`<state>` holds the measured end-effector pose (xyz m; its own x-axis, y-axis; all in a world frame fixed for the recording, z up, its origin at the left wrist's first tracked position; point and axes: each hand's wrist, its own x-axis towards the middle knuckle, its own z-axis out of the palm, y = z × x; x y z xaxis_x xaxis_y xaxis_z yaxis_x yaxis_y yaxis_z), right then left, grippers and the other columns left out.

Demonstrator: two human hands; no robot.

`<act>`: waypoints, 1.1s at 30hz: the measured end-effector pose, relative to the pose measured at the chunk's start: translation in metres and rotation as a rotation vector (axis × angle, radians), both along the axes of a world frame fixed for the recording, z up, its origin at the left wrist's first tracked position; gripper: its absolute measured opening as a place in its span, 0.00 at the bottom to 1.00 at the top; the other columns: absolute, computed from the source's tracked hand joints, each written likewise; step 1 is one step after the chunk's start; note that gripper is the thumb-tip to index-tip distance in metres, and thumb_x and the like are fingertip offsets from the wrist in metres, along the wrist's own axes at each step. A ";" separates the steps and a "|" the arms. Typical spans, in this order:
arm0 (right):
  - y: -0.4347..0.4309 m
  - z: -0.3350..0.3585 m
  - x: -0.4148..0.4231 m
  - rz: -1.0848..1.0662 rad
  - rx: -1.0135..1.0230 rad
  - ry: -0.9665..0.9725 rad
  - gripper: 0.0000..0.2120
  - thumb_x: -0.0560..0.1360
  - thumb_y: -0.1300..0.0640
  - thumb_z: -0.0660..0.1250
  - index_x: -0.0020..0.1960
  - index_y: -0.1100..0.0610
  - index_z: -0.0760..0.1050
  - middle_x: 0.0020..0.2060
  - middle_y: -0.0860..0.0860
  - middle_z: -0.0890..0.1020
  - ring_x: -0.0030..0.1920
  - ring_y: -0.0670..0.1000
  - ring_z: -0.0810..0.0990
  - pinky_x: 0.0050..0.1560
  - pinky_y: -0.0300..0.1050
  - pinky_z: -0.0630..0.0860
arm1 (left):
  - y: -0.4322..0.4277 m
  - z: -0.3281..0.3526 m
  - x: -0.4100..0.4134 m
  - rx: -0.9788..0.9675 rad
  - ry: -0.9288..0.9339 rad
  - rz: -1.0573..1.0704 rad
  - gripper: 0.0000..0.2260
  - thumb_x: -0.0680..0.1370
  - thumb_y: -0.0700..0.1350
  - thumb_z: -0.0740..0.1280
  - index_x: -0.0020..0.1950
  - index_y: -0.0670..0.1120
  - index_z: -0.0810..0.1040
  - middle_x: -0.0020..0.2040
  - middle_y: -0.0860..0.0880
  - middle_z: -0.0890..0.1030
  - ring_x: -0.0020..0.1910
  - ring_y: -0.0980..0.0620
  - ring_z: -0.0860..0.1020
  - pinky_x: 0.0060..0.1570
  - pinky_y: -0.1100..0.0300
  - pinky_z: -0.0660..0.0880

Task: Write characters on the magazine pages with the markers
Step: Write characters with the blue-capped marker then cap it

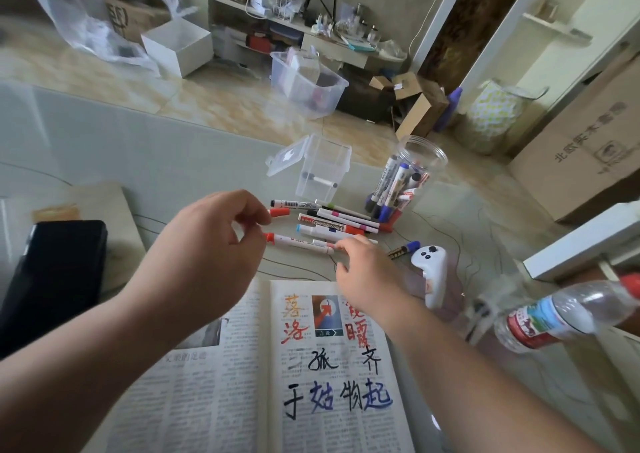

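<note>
The open magazine (207, 400) lies at the near table edge; its right page bears large orange, red, black and blue characters. Beyond it a white marker with a red cap (298, 243) lies flat on the table. My right hand (363, 272) reaches over the page, and its fingertips grip that marker's right end. My left hand (207, 244) hovers at the marker's capped end with fingers curled, pinching a small red piece like a marker cap (280, 212); what it joins to is hidden. Several loose markers (343, 222) lie just behind.
A clear jar of markers (405, 189) and a clear lidded box (322, 172) stand further back. A white controller (431, 272) and a water bottle (554, 317) lie to the right. A black slab (52, 272) sits left. A blue-capped marker (405, 248) lies near the controller.
</note>
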<state>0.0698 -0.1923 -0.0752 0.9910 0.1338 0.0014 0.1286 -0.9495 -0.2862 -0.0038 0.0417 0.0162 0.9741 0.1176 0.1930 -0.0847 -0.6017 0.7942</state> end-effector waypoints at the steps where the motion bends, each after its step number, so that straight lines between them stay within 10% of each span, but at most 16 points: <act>1: 0.001 -0.003 0.006 0.014 -0.019 -0.011 0.16 0.79 0.60 0.64 0.66 0.52 0.75 0.62 0.46 0.77 0.59 0.51 0.77 0.53 0.46 0.76 | 0.001 -0.002 0.001 -0.001 0.008 0.002 0.08 0.77 0.40 0.67 0.44 0.53 0.79 0.29 0.57 0.73 0.27 0.62 0.73 0.29 0.60 0.64; 17: 0.007 0.000 0.050 -0.037 -0.313 0.107 0.22 0.77 0.62 0.65 0.69 0.51 0.71 0.64 0.52 0.75 0.57 0.57 0.79 0.53 0.54 0.80 | -0.001 -0.014 0.002 0.090 0.086 -0.074 0.07 0.75 0.40 0.66 0.44 0.52 0.80 0.28 0.57 0.72 0.30 0.68 0.72 0.28 0.69 0.64; 24: -0.001 -0.004 0.053 -0.027 -0.306 0.077 0.09 0.76 0.63 0.67 0.52 0.51 0.74 0.54 0.51 0.72 0.46 0.55 0.77 0.47 0.54 0.80 | 0.000 -0.018 0.003 0.129 0.120 -0.082 0.07 0.75 0.41 0.66 0.44 0.54 0.78 0.35 0.56 0.77 0.31 0.65 0.74 0.29 0.68 0.62; 33: -0.001 0.048 -0.019 -0.237 0.506 -0.034 0.07 0.74 0.52 0.75 0.43 0.54 0.79 0.35 0.48 0.80 0.32 0.48 0.77 0.32 0.43 0.72 | -0.006 -0.022 -0.006 0.271 0.218 -0.306 0.05 0.78 0.54 0.67 0.53 0.58 0.75 0.45 0.60 0.77 0.42 0.62 0.74 0.39 0.71 0.67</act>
